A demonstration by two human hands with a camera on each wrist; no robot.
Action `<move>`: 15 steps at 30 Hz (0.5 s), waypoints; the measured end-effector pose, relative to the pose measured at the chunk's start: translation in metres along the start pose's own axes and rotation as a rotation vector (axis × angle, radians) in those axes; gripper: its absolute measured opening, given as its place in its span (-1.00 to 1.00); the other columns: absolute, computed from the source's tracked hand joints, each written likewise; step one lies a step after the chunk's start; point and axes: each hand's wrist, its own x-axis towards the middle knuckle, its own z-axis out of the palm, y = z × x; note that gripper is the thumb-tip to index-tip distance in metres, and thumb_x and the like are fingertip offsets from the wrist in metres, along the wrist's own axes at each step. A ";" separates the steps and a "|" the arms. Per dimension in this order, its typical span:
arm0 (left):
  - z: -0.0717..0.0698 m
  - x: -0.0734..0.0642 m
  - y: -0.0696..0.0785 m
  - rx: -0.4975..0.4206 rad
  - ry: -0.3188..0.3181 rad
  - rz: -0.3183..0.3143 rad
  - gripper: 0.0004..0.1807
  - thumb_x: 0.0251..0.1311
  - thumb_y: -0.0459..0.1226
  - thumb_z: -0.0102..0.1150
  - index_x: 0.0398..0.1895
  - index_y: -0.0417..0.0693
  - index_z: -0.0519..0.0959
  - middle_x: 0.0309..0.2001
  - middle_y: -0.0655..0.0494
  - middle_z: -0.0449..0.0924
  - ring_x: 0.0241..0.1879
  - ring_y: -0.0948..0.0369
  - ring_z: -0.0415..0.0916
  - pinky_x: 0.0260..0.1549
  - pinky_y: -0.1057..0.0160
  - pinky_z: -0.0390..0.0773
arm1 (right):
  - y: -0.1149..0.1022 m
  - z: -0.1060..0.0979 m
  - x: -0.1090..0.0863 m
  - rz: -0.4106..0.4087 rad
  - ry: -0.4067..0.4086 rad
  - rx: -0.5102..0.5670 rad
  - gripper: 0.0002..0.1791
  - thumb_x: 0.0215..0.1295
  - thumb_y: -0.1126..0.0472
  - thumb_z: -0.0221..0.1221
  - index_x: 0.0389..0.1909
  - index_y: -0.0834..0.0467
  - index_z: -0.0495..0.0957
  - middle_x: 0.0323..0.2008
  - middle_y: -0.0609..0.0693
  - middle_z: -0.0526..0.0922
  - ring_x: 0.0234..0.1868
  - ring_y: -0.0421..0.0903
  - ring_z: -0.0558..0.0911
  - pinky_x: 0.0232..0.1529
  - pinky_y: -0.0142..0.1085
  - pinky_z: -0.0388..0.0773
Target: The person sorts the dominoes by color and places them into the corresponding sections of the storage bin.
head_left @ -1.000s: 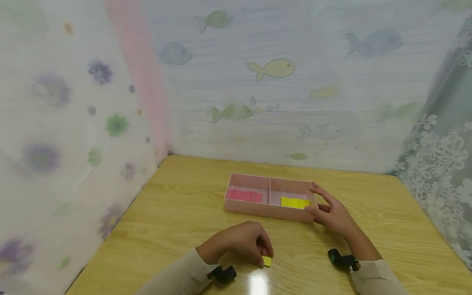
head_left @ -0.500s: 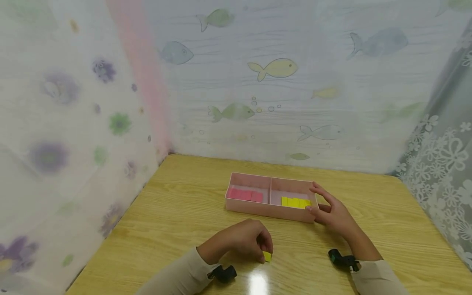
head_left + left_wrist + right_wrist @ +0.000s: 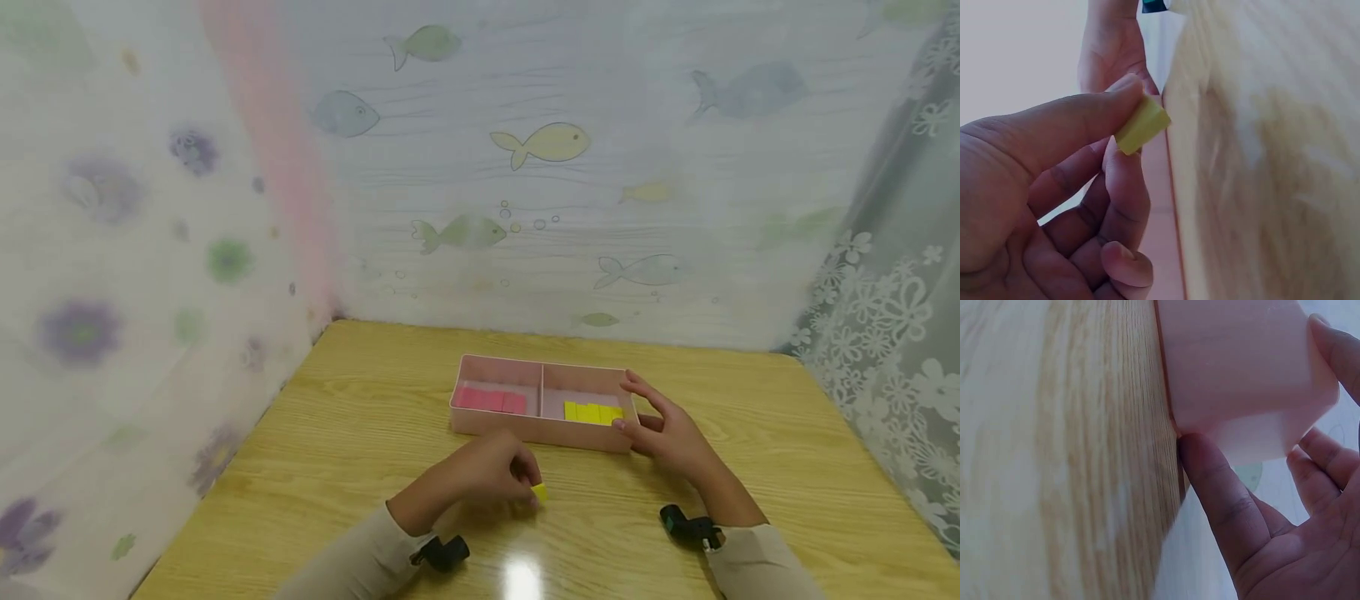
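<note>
Between the thumb and fingertips of my left hand [image 3: 483,471] is a small yellow block [image 3: 1143,127], pinched just above the table in front of the box. My right hand [image 3: 678,442] holds the right end of a pink two-compartment box [image 3: 517,428], its thumb at the near corner and fingers reaching to the far corner. In the right wrist view, digits lie around the box's end [image 3: 1241,369]. Flat pink blocks [image 3: 491,400] lie in the left compartment. Several yellow blocks [image 3: 592,412] line the near side of the right one.
The box stands on a wood-grain table [image 3: 360,375]. Behind it hangs a fish-patterned curtain [image 3: 465,150]. A flowered curtain [image 3: 150,250] borders the left side, and a lace curtain [image 3: 900,333] the right. Black wrist cameras [image 3: 446,552] sit at both cuffs.
My left hand has lifted the yellow block off the table and moved slightly toward the box. The right hand keeps its place at the box's end. The head view has shifted slightly.
</note>
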 end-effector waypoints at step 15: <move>-0.027 0.012 0.019 0.076 0.075 -0.126 -0.88 0.07 -0.10 0.60 -0.40 0.17 0.81 -0.48 0.46 0.70 -0.44 0.46 0.61 -0.40 0.43 0.62 | 0.002 0.001 0.001 -0.004 -0.003 -0.002 -0.19 0.44 0.03 0.31 0.61 0.01 0.19 0.68 -0.22 -0.08 0.45 0.40 0.37 -0.06 -0.11 0.78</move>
